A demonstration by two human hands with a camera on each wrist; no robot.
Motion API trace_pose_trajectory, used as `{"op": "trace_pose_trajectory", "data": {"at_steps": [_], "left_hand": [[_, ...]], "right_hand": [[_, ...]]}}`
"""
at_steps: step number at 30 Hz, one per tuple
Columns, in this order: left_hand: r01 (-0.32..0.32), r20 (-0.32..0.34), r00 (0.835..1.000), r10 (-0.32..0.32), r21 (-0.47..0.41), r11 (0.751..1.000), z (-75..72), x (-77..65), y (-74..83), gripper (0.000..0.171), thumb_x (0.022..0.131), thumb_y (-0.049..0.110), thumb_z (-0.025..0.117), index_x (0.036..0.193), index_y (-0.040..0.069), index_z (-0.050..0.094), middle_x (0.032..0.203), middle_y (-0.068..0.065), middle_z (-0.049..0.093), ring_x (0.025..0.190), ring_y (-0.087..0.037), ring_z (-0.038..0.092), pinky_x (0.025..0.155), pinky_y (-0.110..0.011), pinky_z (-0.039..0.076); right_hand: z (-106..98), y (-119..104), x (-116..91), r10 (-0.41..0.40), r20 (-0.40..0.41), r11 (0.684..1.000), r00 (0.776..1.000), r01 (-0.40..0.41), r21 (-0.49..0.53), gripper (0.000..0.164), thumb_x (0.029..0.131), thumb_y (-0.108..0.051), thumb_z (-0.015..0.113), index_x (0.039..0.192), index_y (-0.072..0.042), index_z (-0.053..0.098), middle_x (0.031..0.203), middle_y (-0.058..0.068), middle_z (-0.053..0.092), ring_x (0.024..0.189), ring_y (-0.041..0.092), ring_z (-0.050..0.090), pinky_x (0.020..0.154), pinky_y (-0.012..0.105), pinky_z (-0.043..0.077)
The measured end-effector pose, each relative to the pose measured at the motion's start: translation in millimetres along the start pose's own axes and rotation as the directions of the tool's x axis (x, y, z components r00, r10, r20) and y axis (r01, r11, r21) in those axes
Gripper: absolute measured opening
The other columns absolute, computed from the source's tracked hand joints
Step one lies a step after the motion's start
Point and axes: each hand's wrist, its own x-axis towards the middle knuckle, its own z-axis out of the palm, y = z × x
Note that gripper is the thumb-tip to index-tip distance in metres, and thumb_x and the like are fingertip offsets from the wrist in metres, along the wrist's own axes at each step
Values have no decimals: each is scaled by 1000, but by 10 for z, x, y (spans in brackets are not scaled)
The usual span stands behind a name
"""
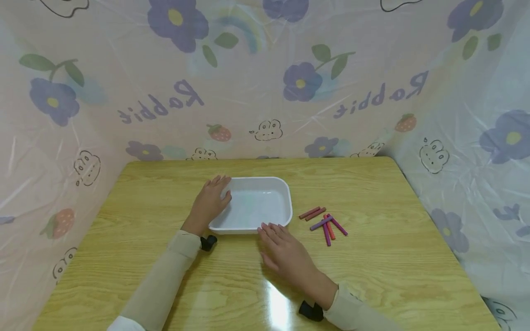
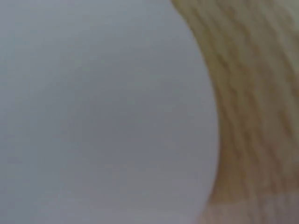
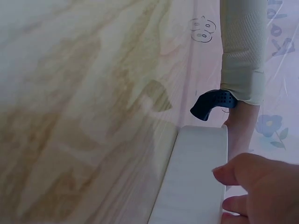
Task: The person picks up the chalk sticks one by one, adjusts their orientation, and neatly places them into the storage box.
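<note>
A white rectangular tray (image 1: 252, 209) sits on the wooden table. My left hand (image 1: 210, 202) rests on its left rim, fingers extended toward the far left corner and thumb over the inside. My right hand (image 1: 287, 255) is at the front rim near the right corner, fingertips on or just above the edge. In the right wrist view, the right hand (image 3: 261, 186) has its thumb beside the tray's outer wall (image 3: 196, 177), with the fingers partly hidden. A blurred white surface (image 2: 107, 116), apparently the tray, fills most of the left wrist view.
Right of the tray lie several thin crayon-like sticks: a dark red pair (image 1: 312, 213) and a crossed group with a purple stick (image 1: 321, 223) and a red stick (image 1: 329, 228). A patterned curtain (image 1: 248, 92) hangs behind and beside the wooden table (image 1: 393, 257).
</note>
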Motion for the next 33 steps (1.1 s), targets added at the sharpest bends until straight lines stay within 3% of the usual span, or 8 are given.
{"op": "trace_pose_trajectory", "data": {"at_steps": [7,15,33], "left_hand": [[-5,-65,998,4,-9,1000,36,-75,20,44,91,19,57,133,9,51,136,-10,49,128,-30,39,108,-46,25],[-30,-111,993,30,5,1000,73,-100,28,43,91,17,57,132,8,52,134,-10,51,126,-30,42,107,-46,27],[-27,-108,994,29,20,999,52,-143,18,43,92,18,56,134,10,51,135,-8,50,127,-28,41,108,-46,27]], "right_hand": [[22,-17,-51,-21,-67,1000,998,22,15,56,86,-29,64,133,-2,50,134,13,49,124,28,46,104,41,34],[20,-55,-69,-6,-66,1000,998,7,11,57,86,-30,63,134,-2,50,135,12,49,124,27,46,105,40,33],[-62,-106,-55,9,-22,999,1000,-8,43,56,87,-30,63,134,-3,49,136,12,48,125,26,45,106,39,32]]}}
